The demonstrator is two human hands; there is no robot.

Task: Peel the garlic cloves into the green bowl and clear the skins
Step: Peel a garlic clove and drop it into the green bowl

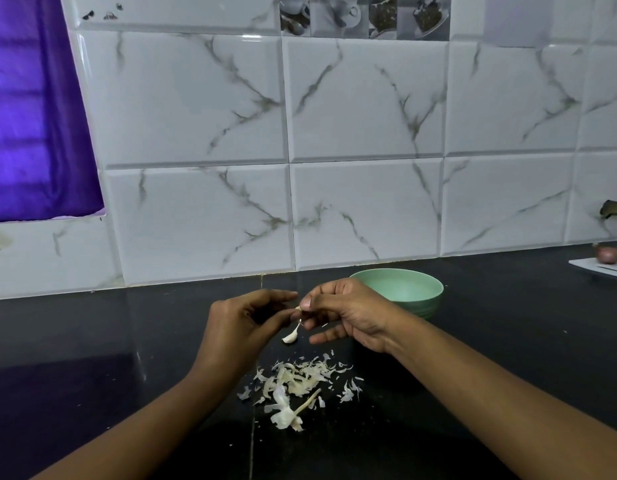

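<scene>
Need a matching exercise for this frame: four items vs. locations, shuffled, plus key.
Things:
1 green bowl
2 garlic skins
3 onion
4 purple curtain

Places:
A far right edge, by the white board
B top left of the view
C just behind the right hand
D loose pile on the black counter, between the forearms

Pairs: 1-C; 2-D; 3-A; 4-B

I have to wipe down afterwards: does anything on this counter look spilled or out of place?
Yes: garlic skins lie scattered loose on the black counter close in front of the person, with a stalk among them. It is peeling litter, not yet cleared. The green bowl stands upright.
</scene>
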